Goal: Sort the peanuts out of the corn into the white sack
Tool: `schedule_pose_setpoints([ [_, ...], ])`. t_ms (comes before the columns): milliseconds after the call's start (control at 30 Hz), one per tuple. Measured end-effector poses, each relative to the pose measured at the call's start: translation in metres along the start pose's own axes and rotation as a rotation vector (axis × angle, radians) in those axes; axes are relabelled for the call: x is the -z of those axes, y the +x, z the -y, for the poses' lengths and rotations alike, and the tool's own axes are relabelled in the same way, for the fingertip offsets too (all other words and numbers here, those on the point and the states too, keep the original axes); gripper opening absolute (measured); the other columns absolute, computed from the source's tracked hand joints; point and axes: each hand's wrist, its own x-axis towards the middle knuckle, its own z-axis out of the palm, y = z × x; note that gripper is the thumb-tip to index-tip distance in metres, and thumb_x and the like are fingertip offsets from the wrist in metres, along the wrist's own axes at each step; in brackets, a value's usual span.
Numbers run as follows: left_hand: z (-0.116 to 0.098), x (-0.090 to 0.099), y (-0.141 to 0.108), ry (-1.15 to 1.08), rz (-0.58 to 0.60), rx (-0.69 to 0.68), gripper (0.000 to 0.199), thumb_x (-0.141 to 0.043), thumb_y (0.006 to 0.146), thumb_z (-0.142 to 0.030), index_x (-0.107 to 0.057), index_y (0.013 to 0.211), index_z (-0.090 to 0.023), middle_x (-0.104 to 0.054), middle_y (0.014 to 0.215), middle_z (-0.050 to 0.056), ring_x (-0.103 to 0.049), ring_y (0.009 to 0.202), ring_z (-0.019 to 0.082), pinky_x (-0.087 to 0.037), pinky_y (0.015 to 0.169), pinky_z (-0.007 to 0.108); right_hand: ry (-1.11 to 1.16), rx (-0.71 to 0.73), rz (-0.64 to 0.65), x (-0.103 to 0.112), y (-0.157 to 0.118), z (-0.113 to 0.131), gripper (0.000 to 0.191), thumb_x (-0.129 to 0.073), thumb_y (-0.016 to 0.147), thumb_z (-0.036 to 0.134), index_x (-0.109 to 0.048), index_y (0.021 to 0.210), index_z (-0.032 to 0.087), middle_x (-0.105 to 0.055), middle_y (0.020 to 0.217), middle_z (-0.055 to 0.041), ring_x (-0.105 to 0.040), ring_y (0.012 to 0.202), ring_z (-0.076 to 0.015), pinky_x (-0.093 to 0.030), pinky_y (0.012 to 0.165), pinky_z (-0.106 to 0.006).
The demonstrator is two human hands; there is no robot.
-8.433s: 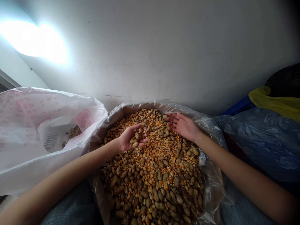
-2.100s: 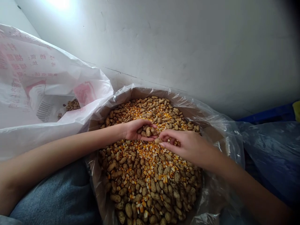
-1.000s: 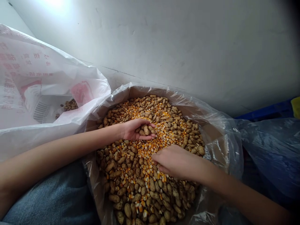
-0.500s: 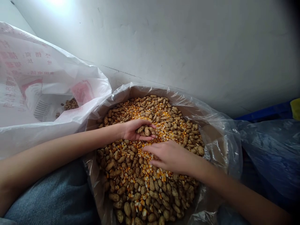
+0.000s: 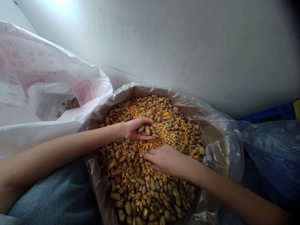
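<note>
Brown peanuts [image 5: 147, 129] lay cradled in the left hand's [image 5: 133, 129] loosely curled fingers above corn kernels [image 5: 167, 137]; the right hand [image 5: 162, 159], straighter a moment earlier, had bent its fingers to them, seemingly picking, its hold hidden.

A white sack [image 5: 65, 70] with pink print [image 5: 82, 90] gapes at left, where we can make out a barcode [image 5: 43, 110] and small brown pieces [image 5: 72, 103]. Behind it rises a pale wall [image 5: 187, 47], crossed by a thin dark line [image 5: 120, 71], and we see bright light [image 5: 59, 2] glaring at upper left. At right, crumpled bluish plastic [image 5: 274, 153] lies before a blue object [image 5: 272, 113] and a yellow one [image 5: 297, 109], neither of which we can identify.
</note>
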Motion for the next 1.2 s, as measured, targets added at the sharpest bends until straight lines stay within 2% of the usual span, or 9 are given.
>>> schedule_pose_setpoints([
  [100, 0.0, 0.0, 0.0, 0.008, -0.001, -0.005, 0.017, -0.037, 0.077, -0.019, -0.053, 0.081, -0.012, -0.058, 0.067, 0.006, -0.06, 0.07, 0.013, -0.05, 0.061, 0.021, 0.056, 0.009, -0.036, 0.004, -0.002, 0.0, 0.015, -0.04, 0.078, 0.025, -0.054, 0.081, 0.019, -0.062, 0.075, -0.0016, -0.057, 0.067, -0.0151, -0.038, 0.057, -0.025],
  [300, 0.001, 0.0, 0.0, 0.018, 0.02, -0.021, 0.014, -0.04, 0.075, -0.017, -0.053, 0.078, -0.011, -0.058, 0.065, 0.005, -0.058, 0.061, 0.011, -0.05, 0.056, 0.02, 0.273, -0.21, -0.452, 0.029, -0.018, -0.007, 0.026, -0.036, 0.081, 0.031, -0.048, 0.103, 0.023, -0.059, 0.092, -0.0012, -0.055, 0.071, -0.0108, -0.039, 0.065, -0.023],
  [367, 0.001, 0.0, 0.0, 0.007, 0.027, -0.025, 0.015, -0.039, 0.076, -0.016, -0.053, 0.076, -0.011, -0.058, 0.065, 0.005, -0.058, 0.062, 0.011, -0.05, 0.057, 0.019, 0.267, -0.233, -0.494, 0.031, -0.018, -0.008, 0.026, -0.037, 0.08, 0.03, -0.048, 0.102, 0.022, -0.058, 0.093, -0.0018, -0.055, 0.07, -0.0108, -0.039, 0.065, -0.023],
  [500, 0.001, 0.0, -0.001, 0.013, 0.009, -0.006, 0.016, -0.038, 0.077, -0.017, -0.053, 0.078, -0.012, -0.057, 0.063, 0.004, -0.059, 0.062, 0.01, -0.05, 0.057, 0.019, 0.179, -0.072, -0.296, 0.017, -0.011, -0.004, 0.02, -0.037, 0.081, 0.029, -0.054, 0.088, 0.02, -0.061, 0.082, -0.0009, -0.055, 0.073, -0.0122, -0.038, 0.065, -0.023],
  [633, 0.002, 0.001, 0.001, 0.004, 0.041, 0.004, 0.019, -0.036, 0.078, -0.019, -0.053, 0.079, -0.011, -0.059, 0.066, 0.007, -0.06, 0.069, 0.013, -0.05, 0.057, 0.02, 0.039, 0.03, -0.126, -0.004, 0.004, 0.006, 0.016, -0.04, 0.079, 0.028, -0.051, 0.087, 0.019, -0.061, 0.076, -0.0013, -0.056, 0.068, -0.014, -0.035, 0.056, -0.023],
  [833, 0.001, 0.001, 0.0, -0.007, 0.039, 0.003, 0.019, -0.035, 0.078, -0.018, -0.053, 0.078, -0.011, -0.058, 0.064, 0.006, -0.06, 0.068, 0.013, -0.05, 0.056, 0.02, 0.004, 0.035, -0.145, -0.009, 0.008, 0.008, 0.018, -0.037, 0.081, 0.027, -0.052, 0.078, 0.018, -0.062, 0.072, -0.0011, -0.056, 0.065, -0.0135, -0.033, 0.052, -0.022],
  [967, 0.001, 0.0, -0.001, 0.0, 0.03, 0.007, 0.017, -0.037, 0.076, -0.016, -0.053, 0.078, -0.011, -0.058, 0.063, 0.006, -0.059, 0.06, 0.011, -0.05, 0.051, 0.019, 0.165, -0.003, -0.367, 0.011, -0.006, 0.001, 0.019, -0.039, 0.081, 0.029, -0.054, 0.084, 0.02, -0.062, 0.073, 0.001, -0.055, 0.067, -0.0101, -0.036, 0.061, -0.021],
  [1100, 0.002, 0.003, 0.003, -0.02, 0.055, -0.018, 0.015, -0.039, 0.076, -0.016, -0.053, 0.074, -0.01, -0.058, 0.061, 0.005, -0.057, 0.056, 0.01, -0.05, 0.052, 0.02, 0.291, -0.206, -0.661, 0.025, -0.015, -0.009, 0.018, -0.042, 0.08, 0.028, -0.054, 0.09, 0.02, -0.061, 0.077, 0.0013, -0.053, 0.063, -0.0077, -0.038, 0.063, -0.019],
  [1200, 0.003, 0.004, 0.005, -0.046, 0.076, -0.017, 0.017, -0.038, 0.077, -0.017, -0.052, 0.071, -0.009, -0.058, 0.063, 0.007, -0.058, 0.061, 0.01, -0.05, 0.059, 0.021, 0.315, -0.311, -0.715, 0.022, -0.013, -0.016, 0.022, -0.043, 0.079, 0.027, -0.052, 0.098, 0.023, -0.06, 0.084, 0.0013, -0.054, 0.066, -0.0093, -0.04, 0.064, -0.02],
])
